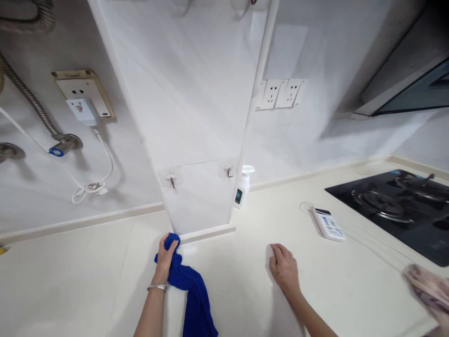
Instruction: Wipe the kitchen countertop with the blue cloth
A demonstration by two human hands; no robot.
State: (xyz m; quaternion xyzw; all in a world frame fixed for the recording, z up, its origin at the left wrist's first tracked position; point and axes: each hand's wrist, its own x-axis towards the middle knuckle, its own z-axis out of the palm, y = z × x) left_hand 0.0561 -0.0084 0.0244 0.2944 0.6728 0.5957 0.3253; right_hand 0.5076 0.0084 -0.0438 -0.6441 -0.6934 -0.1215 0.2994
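Observation:
My left hand (164,258) grips a blue cloth (191,292) and presses its bunched end against the base of the white tiled column (189,117) where it meets the cream countertop (105,271). The rest of the cloth trails back toward me. A silver bracelet sits on that wrist. My right hand (285,267) rests palm down on the countertop to the right, fingers loosely together, holding nothing.
A white spray bottle (242,187) stands beside the column. A small white device (329,224) with a cord lies near the black gas hob (400,206). Two hooks (171,180) hang on the column. Wall sockets (280,92), a hose and a plugged cable line the wall. Pinkish fabric (426,286) lies at right.

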